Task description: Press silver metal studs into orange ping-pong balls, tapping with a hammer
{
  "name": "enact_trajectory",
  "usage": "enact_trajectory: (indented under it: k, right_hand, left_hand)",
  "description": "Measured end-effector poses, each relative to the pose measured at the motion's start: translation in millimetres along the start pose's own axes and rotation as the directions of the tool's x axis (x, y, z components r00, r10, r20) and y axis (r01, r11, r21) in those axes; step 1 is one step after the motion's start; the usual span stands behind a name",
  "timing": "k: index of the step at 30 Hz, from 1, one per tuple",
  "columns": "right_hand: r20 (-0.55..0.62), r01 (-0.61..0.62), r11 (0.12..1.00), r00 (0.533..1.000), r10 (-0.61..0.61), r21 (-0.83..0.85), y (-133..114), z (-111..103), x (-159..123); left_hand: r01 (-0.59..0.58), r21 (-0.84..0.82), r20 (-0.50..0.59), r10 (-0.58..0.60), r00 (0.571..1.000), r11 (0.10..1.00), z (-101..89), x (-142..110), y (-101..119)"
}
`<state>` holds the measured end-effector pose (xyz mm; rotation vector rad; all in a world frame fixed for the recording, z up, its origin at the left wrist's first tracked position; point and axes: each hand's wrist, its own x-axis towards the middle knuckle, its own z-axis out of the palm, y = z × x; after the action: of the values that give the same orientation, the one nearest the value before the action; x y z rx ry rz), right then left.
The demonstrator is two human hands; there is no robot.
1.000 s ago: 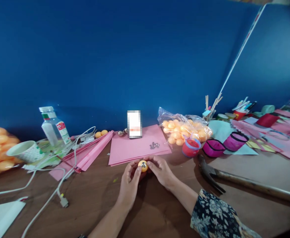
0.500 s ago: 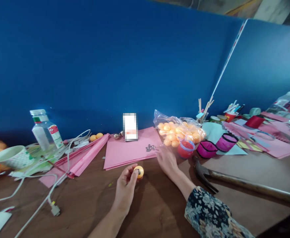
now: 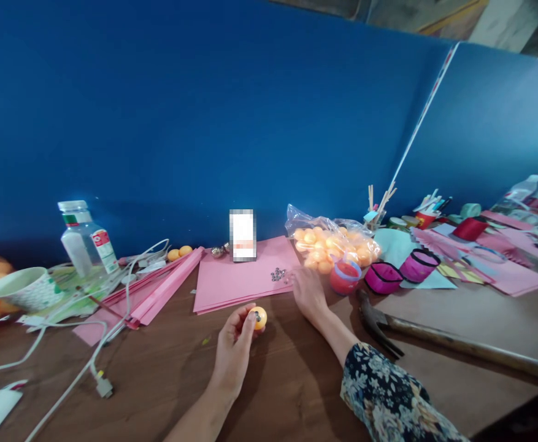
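Between the thumb and fingers of my left hand [image 3: 234, 347] is an orange ping-pong ball [image 3: 261, 315], held just above the brown table. A small dark grey piece shows on the ball beside my thumb. My right hand [image 3: 309, 294] reaches to the right edge of a stack of pink paper [image 3: 232, 282]. Its fingers are bent down and drawn together there; whatever is at their tips is hidden. Just left of those fingertips lies a small heap of grey metal pieces [image 3: 276, 274], like little nuts or beads, on the paper.
Behind my right hand lies a clear bag of orange balls [image 3: 319, 245], with a red cup [image 3: 345, 276] beside it. A hammer [image 3: 457, 341] and magenta fabric rings [image 3: 383, 277] are at right. White cables [image 3: 73, 399], a paper cup [image 3: 24, 288] and a bottle [image 3: 80, 239] stand left.
My right hand stays at the paper's edge, its fingers slightly shifted and more bent. The left hand keeps the ball in nearly the same place. The view has tilted slightly.
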<state>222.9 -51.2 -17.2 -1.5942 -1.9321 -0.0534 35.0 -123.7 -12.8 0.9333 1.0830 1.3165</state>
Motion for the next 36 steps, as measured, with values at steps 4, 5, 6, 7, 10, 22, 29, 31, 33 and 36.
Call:
enact_trajectory:
  k: [4,5,6,7,10,22,29,31,33,36]
  right_hand:
    - [-0.004,0.015,1.000,1.000,-0.015,0.008,-0.7,-0.8,-0.8]
    - [-0.001,0.019,1.000,1.000,-0.019,0.003,-0.8,-0.3,-1.2]
    - [0.003,0.021,1.000,1.000,-0.021,-0.002,-0.8,0.3,-1.5]
    - [0.011,0.022,1.000,1.000,-0.022,-0.007,-0.6,1.0,-1.7]
    - [0.045,0.027,1.000,0.999,-0.026,-0.011,0.1,2.1,-1.9]
    - [0.055,-0.016,0.999,0.998,0.019,-0.050,-0.2,2.7,-1.8]
    - [0.060,-0.029,0.998,0.998,0.032,-0.050,-1.5,0.7,-1.4]
    - [0.058,-0.038,0.998,0.997,0.041,-0.045,-1.4,0.6,-1.2]
    - [0.055,-0.049,0.998,0.997,0.051,-0.037,-1.0,1.3,-1.1]
    - [0.051,-0.060,0.998,0.997,0.061,-0.026,-0.3,3.0,-1.1]
  left_hand:
    - [0.001,-0.011,-0.008,-0.001,1.000,1.000,0.0,0.1,-1.1]
    - [-0.001,-0.013,-0.012,0.001,1.000,1.000,0.0,0.1,-1.2]
    - [-0.003,-0.013,-0.016,0.003,1.000,1.000,0.2,0.1,-1.1]
    - [-0.003,-0.011,-0.019,0.003,1.000,1.000,0.3,0.1,-0.9]
    - [0.008,-0.008,-0.024,-0.009,1.000,1.000,1.0,-0.1,0.6]
    - [0.010,-0.014,-0.010,-0.010,1.000,1.000,1.5,-0.4,1.8]
    - [0.033,-0.059,-0.038,-0.035,0.999,0.998,1.9,-0.2,3.1]
    - [0.042,-0.062,-0.052,-0.046,0.998,0.997,1.5,0.3,2.7]
    - [0.038,-0.059,-0.058,-0.041,0.997,0.998,0.9,0.9,1.5]
    - [0.004,-0.050,-0.040,-0.006,0.999,0.999,-0.1,1.9,-0.7]
